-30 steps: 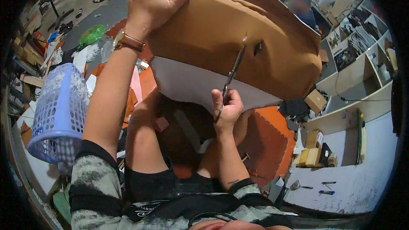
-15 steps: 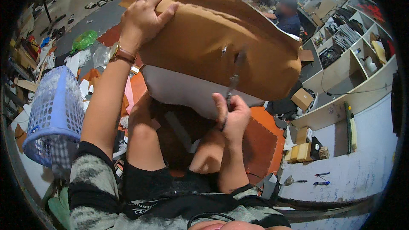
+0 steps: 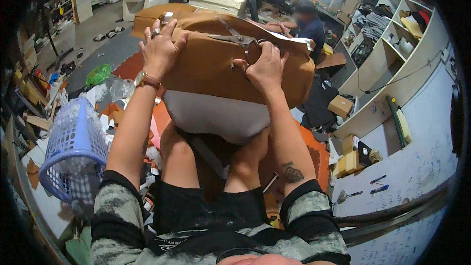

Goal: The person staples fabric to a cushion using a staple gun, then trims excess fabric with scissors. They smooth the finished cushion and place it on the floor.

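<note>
So a big tan cushion cover (image 3: 211, 64) is propped up on the knees, with the grey foam pad (image 3: 216, 115) sticking out of its lower edge, and its long axis is laid roughly left to right across the lap, tilted a bit so the right end sits lower. The left hand (image 3: 159, 49) is pressed flat and spread against the upper left part of the cover, fingers curled over the top edge, so nothing is really gripped there, the cushion is just steadied. The right hand (image 3: 265, 68) is clenched around the handles of a pair of scissors (image 3: 235, 37), and the blades are pointed leftward along the top edge, toward the left hand, so the cutting line is run pretty much along the cushion's long axis. The scissors are clearly nearer the right hand's side, with the tips ending short of the left fingers, a gap of bare fabric being left between them. Room-wise, it's tight below, since the foam is jammed against the thighs, but plenty of open air is seen above the top edge. A blue plastic basket (image 3: 73, 152) is parked well off to the left, and white shelving (image 3: 392, 54) is set well apart on the right, so neither gets in the way.
</note>
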`<state>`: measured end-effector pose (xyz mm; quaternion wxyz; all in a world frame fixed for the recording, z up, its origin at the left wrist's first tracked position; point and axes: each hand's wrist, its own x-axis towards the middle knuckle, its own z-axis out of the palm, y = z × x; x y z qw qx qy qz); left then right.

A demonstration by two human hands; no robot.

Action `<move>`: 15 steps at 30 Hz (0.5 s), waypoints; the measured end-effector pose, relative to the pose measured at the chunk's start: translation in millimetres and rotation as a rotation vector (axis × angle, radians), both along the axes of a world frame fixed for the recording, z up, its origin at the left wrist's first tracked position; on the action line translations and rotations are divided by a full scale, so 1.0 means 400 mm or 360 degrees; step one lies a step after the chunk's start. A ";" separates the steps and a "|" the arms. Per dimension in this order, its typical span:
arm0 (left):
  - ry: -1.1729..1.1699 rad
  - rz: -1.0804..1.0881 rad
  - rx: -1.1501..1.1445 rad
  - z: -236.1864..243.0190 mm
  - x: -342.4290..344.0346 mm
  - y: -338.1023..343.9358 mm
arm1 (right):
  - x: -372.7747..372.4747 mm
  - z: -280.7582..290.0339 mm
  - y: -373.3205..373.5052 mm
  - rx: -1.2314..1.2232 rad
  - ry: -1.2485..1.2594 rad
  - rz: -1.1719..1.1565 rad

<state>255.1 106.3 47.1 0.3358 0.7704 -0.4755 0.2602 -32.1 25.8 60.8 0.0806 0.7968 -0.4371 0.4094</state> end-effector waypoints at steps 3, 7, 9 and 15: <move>-0.0227 0.0006 -0.0162 -0.028 -0.060 -0.012 | -0.002 0.011 -0.002 0.0163 -0.0003 0.0053; -0.0323 -0.0333 0.0025 -0.040 -0.228 -0.003 | -0.012 0.006 -0.003 0.0210 0.0004 -0.0021; -0.0307 -0.0278 0.0106 -0.044 -0.241 -0.002 | 0.012 0.023 0.003 0.0266 0.0070 -0.0084; -0.0255 -0.0221 0.0071 -0.066 -0.252 -0.043 | 0.046 0.029 0.009 0.0248 0.0190 -0.0303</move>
